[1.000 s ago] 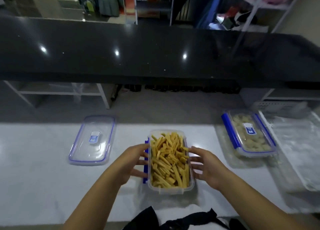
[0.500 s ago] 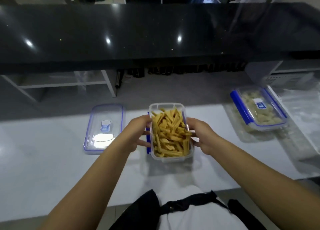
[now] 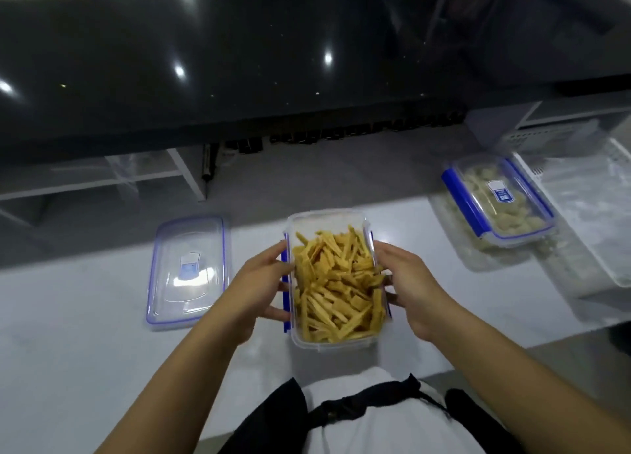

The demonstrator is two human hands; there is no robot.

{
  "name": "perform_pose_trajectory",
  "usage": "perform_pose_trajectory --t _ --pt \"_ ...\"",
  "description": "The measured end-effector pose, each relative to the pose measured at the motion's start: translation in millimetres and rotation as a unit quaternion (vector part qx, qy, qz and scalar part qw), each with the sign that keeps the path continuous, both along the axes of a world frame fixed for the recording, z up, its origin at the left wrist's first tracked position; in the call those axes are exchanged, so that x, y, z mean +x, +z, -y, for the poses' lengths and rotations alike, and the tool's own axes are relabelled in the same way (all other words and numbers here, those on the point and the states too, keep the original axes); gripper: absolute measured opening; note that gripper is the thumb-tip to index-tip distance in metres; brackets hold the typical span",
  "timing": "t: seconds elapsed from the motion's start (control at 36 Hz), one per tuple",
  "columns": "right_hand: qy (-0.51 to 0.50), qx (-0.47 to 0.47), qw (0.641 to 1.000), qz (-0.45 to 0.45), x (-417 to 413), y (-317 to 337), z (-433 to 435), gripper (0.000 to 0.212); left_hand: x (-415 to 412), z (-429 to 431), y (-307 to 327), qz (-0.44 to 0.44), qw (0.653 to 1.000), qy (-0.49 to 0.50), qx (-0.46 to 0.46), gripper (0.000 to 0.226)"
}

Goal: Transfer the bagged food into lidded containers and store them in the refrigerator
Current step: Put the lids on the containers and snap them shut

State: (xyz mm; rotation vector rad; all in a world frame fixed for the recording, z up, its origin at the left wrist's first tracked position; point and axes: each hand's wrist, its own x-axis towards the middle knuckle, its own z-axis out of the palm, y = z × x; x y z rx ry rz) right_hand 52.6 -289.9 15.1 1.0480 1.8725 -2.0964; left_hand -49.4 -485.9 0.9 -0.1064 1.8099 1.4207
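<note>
A clear rectangular container [image 3: 327, 218] full of yellow fry-like sticks [image 3: 336, 286] is in the middle of the head view, over the white counter [image 3: 85, 351]. My left hand [image 3: 254, 289] grips its left long side and my right hand [image 3: 411, 291] grips its right long side, thumbs on the rim. It has no lid on. A clear lid with a blue seal [image 3: 187, 271] lies flat on the counter to the left. At the right stands a second container [image 3: 498, 201], lidded with blue clips, holding pale food pieces.
Clear plastic bags [image 3: 594, 214] lie crumpled at the right around the lidded container. A raised black glossy bar top [image 3: 273, 60] runs across behind the counter. White shelf frames [image 3: 184, 173] stand beyond the counter's far edge. My apron shows at the bottom.
My hands closed from beside the open container to gripping its two long sides. The view tilted down and shifted, and the container looks slightly raised and nearer.
</note>
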Motion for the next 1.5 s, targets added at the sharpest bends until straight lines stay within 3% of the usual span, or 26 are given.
perform_pose_trajectory --t 0.08,0.22,0.42,0.56,0.75,0.97,1.11,1.28,1.5 --pt "0.014 -0.002 0.999 0.044 -0.3 -4.8 7.5 0.036 6.7 -5.9 -6.5 0.025 0.999 -0.014 -0.016 0.037" --pt "0.0 0.006 1.0 -0.03 -3.2 -3.9 -4.5 0.032 -8.7 3.9 -9.6 -0.017 1.0 0.02 0.002 0.04" --pt "0.034 0.04 0.998 0.045 -12.4 2.4 -4.0 0.034 -8.6 -7.7 2.1 -0.001 1.0 -0.027 0.003 0.049" --pt "0.051 0.023 0.996 -0.062 -11.5 9.8 -18.3 0.029 -20.2 11.2 9.9 -0.031 0.998 0.02 0.048 0.049" --pt "0.019 0.024 0.997 0.069 -15.4 -4.5 -5.6 0.036 -5.3 -13.2 -3.8 0.026 1.0 -0.014 -0.01 0.053" --pt "0.01 0.032 0.998 -0.059 -8.1 3.4 -23.6 0.029 -14.1 -2.4 1.1 -0.051 0.998 0.026 0.025 0.052" --pt "-0.01 -0.028 0.999 -0.011 -11.9 -14.2 -14.0 0.029 -2.7 -22.5 -17.1 -0.004 1.0 0.022 -0.012 0.055" --pt "-0.005 -0.011 1.0 0.001 -7.6 -24.1 -20.4 0.029 0.6 -19.7 -22.2 -0.006 0.999 0.044 -0.013 0.055" --pt "0.0 0.026 0.994 -0.111 5.8 -19.7 -24.2 0.044 22.0 -10.2 -6.0 -0.156 0.987 0.037 0.022 0.054"
